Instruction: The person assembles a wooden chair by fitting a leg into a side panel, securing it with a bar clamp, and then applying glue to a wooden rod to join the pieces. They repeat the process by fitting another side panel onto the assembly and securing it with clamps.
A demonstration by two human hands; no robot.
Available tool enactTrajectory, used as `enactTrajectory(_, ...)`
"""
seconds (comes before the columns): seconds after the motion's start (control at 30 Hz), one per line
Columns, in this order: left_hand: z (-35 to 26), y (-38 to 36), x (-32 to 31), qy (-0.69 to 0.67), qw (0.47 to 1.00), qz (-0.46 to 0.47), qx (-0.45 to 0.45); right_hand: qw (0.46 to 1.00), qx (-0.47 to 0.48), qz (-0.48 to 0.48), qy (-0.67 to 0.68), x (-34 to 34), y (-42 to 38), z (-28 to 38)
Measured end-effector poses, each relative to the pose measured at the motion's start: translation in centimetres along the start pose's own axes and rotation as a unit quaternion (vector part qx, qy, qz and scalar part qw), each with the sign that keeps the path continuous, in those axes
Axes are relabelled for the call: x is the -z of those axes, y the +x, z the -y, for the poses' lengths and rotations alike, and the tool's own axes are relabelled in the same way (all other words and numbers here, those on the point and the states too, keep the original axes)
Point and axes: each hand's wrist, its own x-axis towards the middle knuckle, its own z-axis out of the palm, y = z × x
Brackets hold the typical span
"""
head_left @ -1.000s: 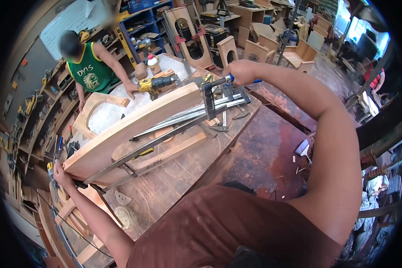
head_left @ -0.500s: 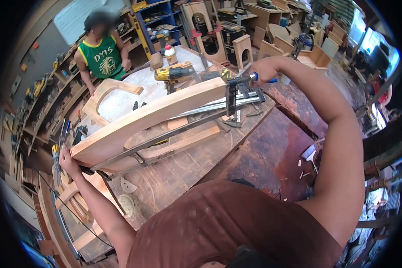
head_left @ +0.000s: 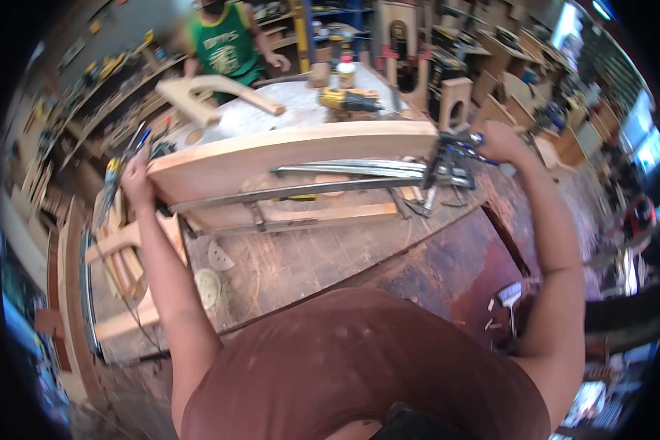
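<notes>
A pale wooden frame (head_left: 293,147) with a cut-out stands on edge across the workbench (head_left: 271,286). Along its near side runs the long metal bar of a bar clamp (head_left: 301,191), its screw end at the frame's right end. My right hand (head_left: 500,143) is closed around the clamp's handle there, slightly blurred. At the opposite end, my left hand (head_left: 137,178) grips the frame's left corner; its fingertips are partly hidden. Several more metal bars (head_left: 345,169) lie behind the clamp, seen through the frame.
Beyond the frame lie a yellow drill (head_left: 337,99), a glue bottle (head_left: 345,72) and a curved wooden part (head_left: 235,88). A co-worker in a green jersey (head_left: 227,51) stands across the bench. A brush (head_left: 509,295) rests at the right; wooden parts (head_left: 128,271) lie at the left.
The view has turned and tilted downward, so the frame looks more level. My hands remain at the frame's two ends. The co-worker's hand has moved away from their body.
</notes>
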Motion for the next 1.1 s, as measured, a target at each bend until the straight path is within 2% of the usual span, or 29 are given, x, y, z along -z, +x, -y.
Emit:
enactTrajectory(0.07, 0.3, -0.3, 0.6, -0.015, 1.000, -0.003, 0.025, 0.973, 0.075, 0.191, 0.109, 0.7, 2.3, -2.5)
enactTrajectory(0.1, -1.1, -0.8, 0.5, -0.014, 1.000, -0.006, 0.000, 0.961, 0.119, 0.215, 0.127, 0.9, 2.7, -2.7)
enactTrajectory(0.13, -2.3, -1.1, 0.4, -0.010, 1.000, -0.009, 0.004, 0.954, 0.069, 0.273, 0.106, 2.2, 2.9, -1.5)
enactTrajectory(0.17, -3.2, -1.2, 0.0, -0.010, 1.000, -0.017, -0.003, 0.963, 0.137, 0.206, 0.103, -1.3, 4.0, -4.7)
enactTrajectory(0.23, -3.9, -0.9, -0.3, 0.037, 0.999, -0.025, -0.024, 0.986, 0.117, 0.086, 0.087, -2.0, 2.8, -3.8)
enactTrajectory(0.27, -4.4, -1.0, -0.5, 0.043, 0.998, -0.026, -0.029, 0.984, 0.128, 0.085, 0.086, -2.5, 2.3, -2.7)
enactTrajectory(0.33, -4.4, -0.8, -0.6, 0.054, 0.998, -0.022, -0.013, 0.990, 0.009, -0.141, -0.014, -3.2, 0.6, -0.5)
enactTrajectory(0.37, -4.4, -0.8, -0.7, 0.040, 0.999, -0.029, -0.013, 0.981, -0.025, -0.187, -0.035, -4.0, 0.3, 0.1)
enactTrajectory(0.4, -4.5, -0.9, -0.9, 0.023, 0.999, -0.033, -0.013, 0.981, -0.037, -0.185, -0.037, -4.7, 0.1, 0.5)
enactTrajectory(0.47, -2.2, -0.5, -0.7, -0.010, 1.000, -0.028, 0.008, 0.954, -0.073, -0.290, -0.035, -5.4, 0.2, 0.7)
enactTrajectory(0.53, -0.5, 0.0, -0.3, 0.029, 0.999, -0.023, 0.007, 0.976, -0.066, -0.207, -0.014, -4.5, 0.2, 0.0)
enactTrajectory(0.57, 0.3, 0.3, -0.2, 0.002, 1.000, -0.010, 0.022, 0.988, -0.042, -0.148, -0.011, -3.1, 0.1, 0.2)
enactTrajectory(0.6, -0.3, 0.2, -0.4, -0.003, 1.000, -0.005, 0.013, 0.999, 0.009, -0.037, -0.008, -1.0, 0.3, -0.1)
enactTrajectory(0.67, 0.9, 0.2, 0.1, -0.016, 1.000, -0.002, -0.008, 0.982, 0.064, 0.169, 0.063, -0.1, 2.4, -2.3)
enactTrajectory(0.73, 0.7, 0.0, 0.6, 0.009, 1.000, 0.012, -0.008, 0.951, 0.120, 0.256, 0.125, -0.7, 3.8, -3.9)
enactTrajectory(0.83, -1.4, -0.2, -0.3, 0.025, 1.000, 0.012, -0.001, 0.964, 0.092, 0.216, 0.127, -0.1, 2.5, -1.9)
enactTrajectory(0.9, -1.3, -0.2, -0.5, 0.017, 1.000, 0.002, 0.003, 1.000, 0.002, 0.029, 0.003, -0.9, 0.8, -0.5)
enactTrajectory(0.93, -1.4, -0.3, -0.4, 0.016, 1.000, 0.005, 0.002, 1.000, -0.001, 0.030, 0.004, -1.7, 0.2, 0.2)
enactTrajectory(1.0, -1.5, -0.5, -0.6, 0.019, 1.000, -0.015, -0.003, 0.969, -0.052, -0.241, 0.001, -3.9, -0.8, 1.1)
enactTrajectory(1.03, -1.5, -0.6, -0.6, -0.004, 1.000, -0.017, 0.017, 0.953, -0.065, -0.295, -0.010, -4.4, -0.8, 1.5)
enactTrajectory(1.1, -1.5, -0.8, -0.4, -0.004, 1.000, -0.010, 0.011, 0.963, -0.060, -0.263, -0.001, -3.9, -0.9, 1.2)
